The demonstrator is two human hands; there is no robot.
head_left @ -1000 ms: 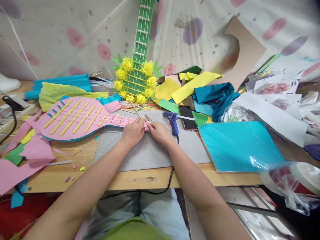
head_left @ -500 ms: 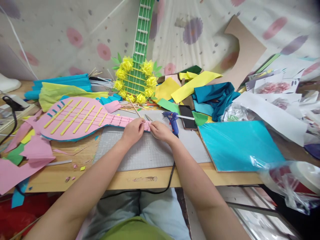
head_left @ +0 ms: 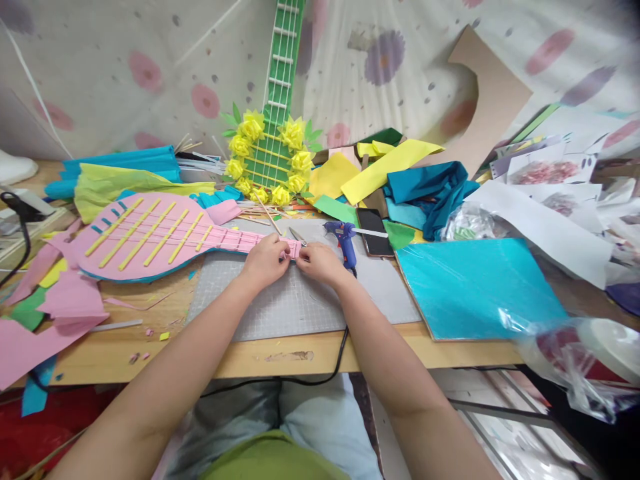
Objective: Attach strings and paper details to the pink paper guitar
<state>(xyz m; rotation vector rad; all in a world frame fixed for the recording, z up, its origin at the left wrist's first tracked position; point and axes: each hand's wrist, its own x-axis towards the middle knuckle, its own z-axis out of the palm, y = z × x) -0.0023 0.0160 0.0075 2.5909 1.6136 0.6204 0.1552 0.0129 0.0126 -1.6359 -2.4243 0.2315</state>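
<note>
Two bare hands are bunched up at the far-right end of a pink paper guitar's neck, right around the middle of the desk. The pink guitar lies flat, its rounded body off to the left with yellow strips slanting across it, thin strings running over the top and a blue edge peeking out underneath. Its neck points right and reaches over a grey cutting mat.

Left hand is at the neck just short of its tip, fingers bent and drawn in narrow. Right hand sits just beside it at the very tip, fingers curled in close too. Honestly can't tell if either one is really gripping the neck or pinching something tiny there, since the fingertips are partly hidden.

Pointy metal tool just beyond the hands, only partly visible. Blue glue gun is near the right hand with a whitish stick poking out, crossing in front of a dark phone. Further right there's a shiny turquoise board, and at the far side a green guitar ringed with yellow flowers stands tilted.
</note>
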